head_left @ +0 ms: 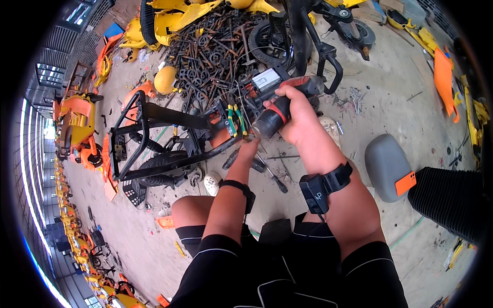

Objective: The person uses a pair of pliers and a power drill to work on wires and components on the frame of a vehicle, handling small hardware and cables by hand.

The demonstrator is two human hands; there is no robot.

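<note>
My right hand (298, 115) is wrapped round a black and red cordless power driver (273, 117). The driver's nose points down and left toward a black tubular scooter frame (210, 155). Close to that nose, the fingers of my left hand (249, 147) are pinched together at the frame; what they hold is too small to make out. Pliers (232, 121) with green and yellow handles rest on the frame just beyond my left fingers. A screwdriver (277, 181) lies on the floor below my hands.
Beyond the frame rises a heap of rusty metal parts (210, 61), with a yellow rounded shell (165, 80) beside it. To the right are a grey seat (382, 161), an orange phone (405, 184) and a black ribbed object (447, 197). Yellow-orange scooters (79, 126) line the left.
</note>
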